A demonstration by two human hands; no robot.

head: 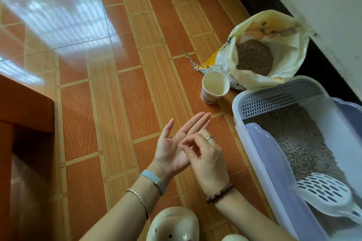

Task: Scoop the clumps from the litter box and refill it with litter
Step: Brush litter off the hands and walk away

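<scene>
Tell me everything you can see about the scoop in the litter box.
The scoop is white and looks like plastic, with a broad rounded head pierced by rows of short slots and a handle that narrows toward the lower right. It lies tilted in the near end of the litter box, head resting on the grey litter, handle up toward the rim. Neither hand touches it.

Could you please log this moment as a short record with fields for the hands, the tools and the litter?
left hand: open, palm up, holding nothing
right hand: fingers curled, touching the left palm, holding nothing visible
scoop: white, slotted, lying inside the litter box
litter box: pale purple, holds litter
litter bag: open, litter showing inside, behind the box
paper cup: upright on the floor, looks empty, beside the bag
floor: orange tiles, a few stray grains by the box
</scene>
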